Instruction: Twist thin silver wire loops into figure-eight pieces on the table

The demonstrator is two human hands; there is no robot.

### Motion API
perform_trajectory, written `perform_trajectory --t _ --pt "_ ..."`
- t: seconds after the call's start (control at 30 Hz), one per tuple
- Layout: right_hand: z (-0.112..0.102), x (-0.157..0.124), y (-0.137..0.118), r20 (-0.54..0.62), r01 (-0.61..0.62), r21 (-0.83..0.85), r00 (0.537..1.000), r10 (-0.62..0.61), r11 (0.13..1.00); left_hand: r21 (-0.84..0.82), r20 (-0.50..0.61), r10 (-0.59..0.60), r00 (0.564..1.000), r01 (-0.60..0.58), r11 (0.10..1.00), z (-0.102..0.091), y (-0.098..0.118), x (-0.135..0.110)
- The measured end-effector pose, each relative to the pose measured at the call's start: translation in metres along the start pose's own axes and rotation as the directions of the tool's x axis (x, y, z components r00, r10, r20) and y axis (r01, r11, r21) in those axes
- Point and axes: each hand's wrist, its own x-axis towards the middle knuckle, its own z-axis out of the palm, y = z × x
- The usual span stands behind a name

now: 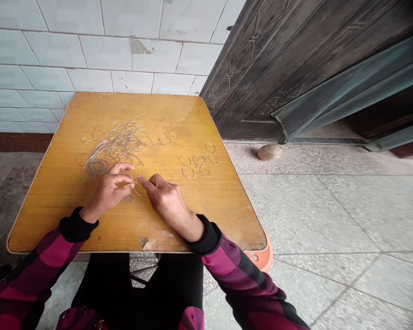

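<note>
- The left hand [108, 190] pinches a short wire [136, 188] between thumb and forefinger, the other fingers curled loosely above. A strand this thin probably allows only a fingertip grip.
- The right hand [165, 199] lies knuckles up, fingers pressed together, with the forefinger tip reaching the wire from 3 o'clock. I cannot tell whether it grips the wire or only touches it, because the thumb is hidden beneath the hand.
- The wire sits between the two hands, low over the table [209, 215] near its middle. Both wrists appear to rest on the wood, which likely steadies the fine work.
- A tangle [113, 146] of silvery wire lies at 11 o'clock from the hands, within easy reach of the left.
- Several small loops [196, 165] lie at 2 o'clock, well apart from the tangle, so the two lots seem to be kept separate.
- The wire's far end is lost against the skin and the wood grain, and its shape is hard to make out.
- The sleeves [223, 261] are cut off at the bottom edge.
- An orange stool [265, 259] shows only as a rim under the table's 5 o'clock corner.
- A round thing [269, 152] lies by the door [296, 68]. It is too small to identify.
</note>
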Motion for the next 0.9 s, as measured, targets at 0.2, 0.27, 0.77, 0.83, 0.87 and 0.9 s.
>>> perform_trajectory --t 0.2,0.27,0.77,0.83,0.87,0.9 --pt "-0.002 0.002 -0.001 0.07 -0.021 -0.043 0.997 0.024 0.999 0.031 0.031 -0.015 0.999 0.014 0.999 0.001 0.003 0.0" --pt "-0.006 0.003 -0.003 0.111 -0.028 -0.059 0.993 0.035 0.998 0.024 0.045 -0.037 0.998 0.036 0.999 0.001 0.004 0.0" --pt "-0.015 0.003 -0.009 0.182 -0.005 0.013 0.983 0.003 1.0 -0.138 0.181 -0.235 0.955 0.261 0.955 -0.001 0.004 0.001" --pt "-0.013 0.002 -0.007 0.148 -0.032 0.074 0.989 0.02 0.997 -0.165 0.164 -0.223 0.961 0.25 0.954 -0.001 0.003 0.0" --pt "-0.012 0.002 -0.006 0.122 -0.058 0.126 0.992 0.043 0.99 -0.181 0.151 -0.221 0.963 0.247 0.952 -0.001 0.001 0.0" --pt "-0.01 0.002 -0.004 0.093 -0.094 0.202 0.993 0.076 0.975 -0.202 0.138 -0.22 0.966 0.245 0.948 -0.001 0.0 -0.001"
